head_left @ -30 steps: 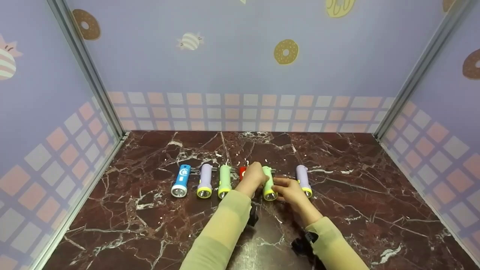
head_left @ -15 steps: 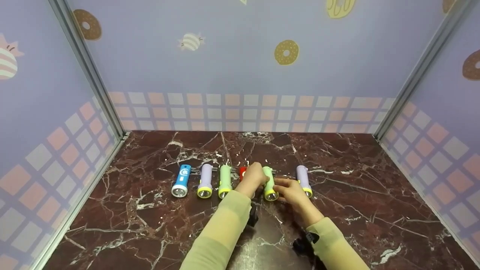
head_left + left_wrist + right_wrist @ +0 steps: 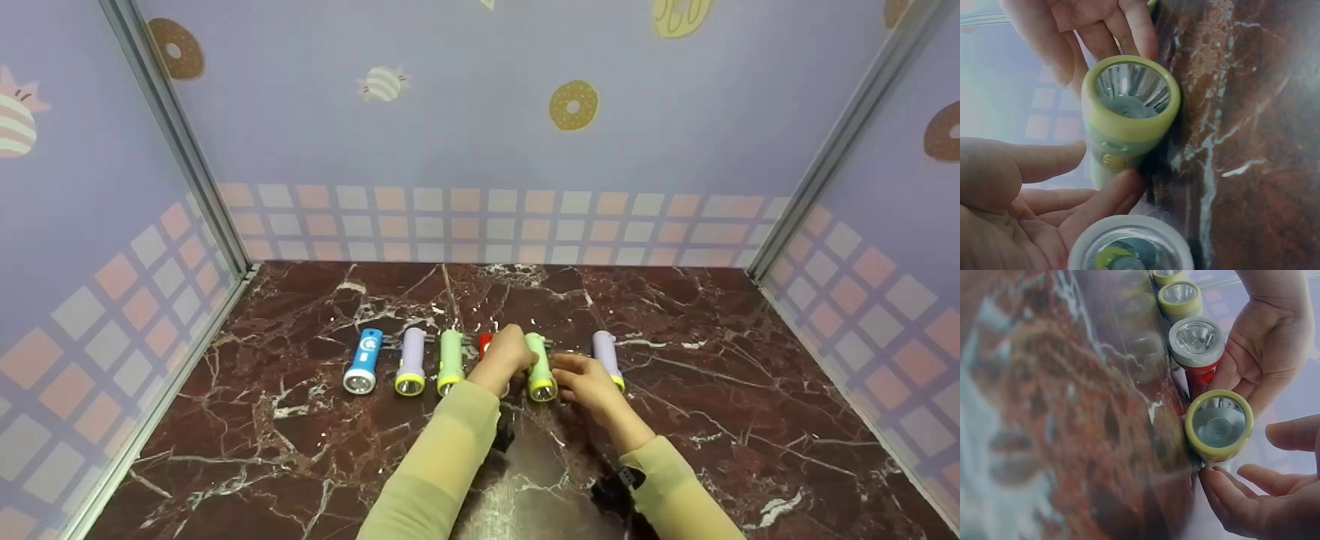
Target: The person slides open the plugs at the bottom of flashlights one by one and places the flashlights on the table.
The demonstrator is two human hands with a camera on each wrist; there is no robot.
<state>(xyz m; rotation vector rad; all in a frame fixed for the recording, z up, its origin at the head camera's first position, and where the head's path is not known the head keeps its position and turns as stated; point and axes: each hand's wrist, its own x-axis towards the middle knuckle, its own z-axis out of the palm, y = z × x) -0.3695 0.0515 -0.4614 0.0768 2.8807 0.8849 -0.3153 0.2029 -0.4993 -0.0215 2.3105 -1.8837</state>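
Note:
A light-green flashlight [image 3: 538,367] with a yellow rim lies on the marbled table between both hands, its lens facing the person. At its left side is the left hand [image 3: 507,355]; in the left wrist view its fingertips touch the body, the thumb raised apart. The right hand [image 3: 589,382] lies just right of the same flashlight, fingers spread and thumb apart in the right wrist view. Partly hidden under the left hand is a red flashlight [image 3: 484,343], whose white rim [image 3: 1197,343] shows in the right wrist view. A purple flashlight [image 3: 604,351] lies behind the right hand's fingers.
Left of the hands, a second green flashlight [image 3: 450,356], another purple flashlight [image 3: 412,356] and a blue flashlight [image 3: 366,356] lie in the same row. Patterned panels [image 3: 450,150] wall the table [image 3: 262,465] at the back and sides.
The right hand has shifted slightly right, away from the green flashlight. The left hand and the row of flashlights look almost unmoved.

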